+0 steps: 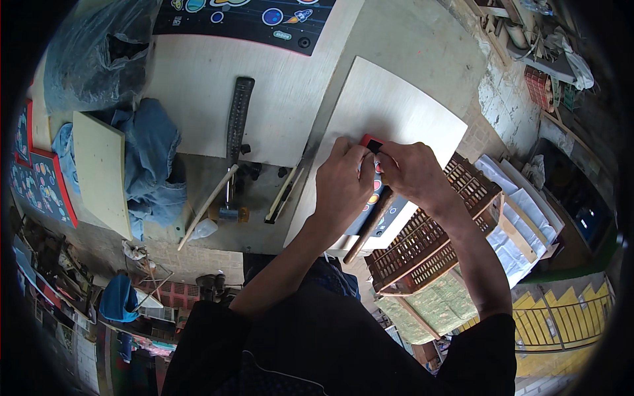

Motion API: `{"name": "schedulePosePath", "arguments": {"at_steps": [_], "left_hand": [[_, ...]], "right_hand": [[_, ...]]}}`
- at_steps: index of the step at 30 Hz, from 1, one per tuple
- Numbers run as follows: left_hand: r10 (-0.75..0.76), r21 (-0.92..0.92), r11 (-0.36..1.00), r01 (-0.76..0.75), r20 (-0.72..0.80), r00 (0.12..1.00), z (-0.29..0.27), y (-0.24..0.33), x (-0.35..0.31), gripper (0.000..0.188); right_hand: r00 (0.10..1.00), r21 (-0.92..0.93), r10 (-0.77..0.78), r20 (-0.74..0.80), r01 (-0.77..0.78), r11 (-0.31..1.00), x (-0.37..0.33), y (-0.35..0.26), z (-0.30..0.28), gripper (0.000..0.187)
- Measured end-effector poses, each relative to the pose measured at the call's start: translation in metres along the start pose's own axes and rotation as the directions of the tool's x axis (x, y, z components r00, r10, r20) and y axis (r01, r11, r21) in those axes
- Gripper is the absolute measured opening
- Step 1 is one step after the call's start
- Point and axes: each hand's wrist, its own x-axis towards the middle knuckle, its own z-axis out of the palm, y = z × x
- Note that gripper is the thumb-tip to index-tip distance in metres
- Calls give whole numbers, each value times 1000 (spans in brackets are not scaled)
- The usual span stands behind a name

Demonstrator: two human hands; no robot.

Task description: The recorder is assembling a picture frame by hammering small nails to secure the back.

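Observation:
A narrow dark panel [382,198] with a planet print and a red edge lies on a white board [396,102]. Over its far end my left hand [343,178] and my right hand [416,173] come together, fingers curled and nearly touching. Whatever is pinched between them is hidden by the fingers. A brown wooden handle [368,228] runs out from below my right hand across the panel and past the board's near edge; whether that hand grips it cannot be told.
Left of my hands, a hammer [239,125] with a black grip lies near a thin wooden stick [208,207] and blue cloth [150,145]. Clear plastic wrapping [92,66] is at the far left. Beside the board on the right stands a brown slatted crate [429,244].

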Motion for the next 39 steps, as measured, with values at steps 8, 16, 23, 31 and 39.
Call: {"name": "schedulePosePath", "arguments": {"at_steps": [8, 16, 23, 31, 39], "left_hand": [[-87, 55, 995, 86, 20, 996, 1, 9, 3, 10], [-128, 121, 984, 130, -24, 991, 0, 23, 6, 5], [-163, 184, 969, 165, -27, 986, 3, 28, 8, 3], [-152, 214, 964, 157, -41, 988, 4, 33, 10, 6], [-75, 125, 989, 80, -43, 996, 1, 8, 13, 19]], "right_hand": [[999, 84, 36, -12, -35, 996, 7, 9, 4, 22], [999, 43, -35, -18, 36, 998, 11, 11, 3, 21], [999, 145, 32, -13, -30, 989, 12, 12, 8, 18], [995, 229, 102, -7, -98, 969, 10, 9, 1, 17], [972, 301, 233, 26, -230, 926, 2, 8, 4, 27]]}}
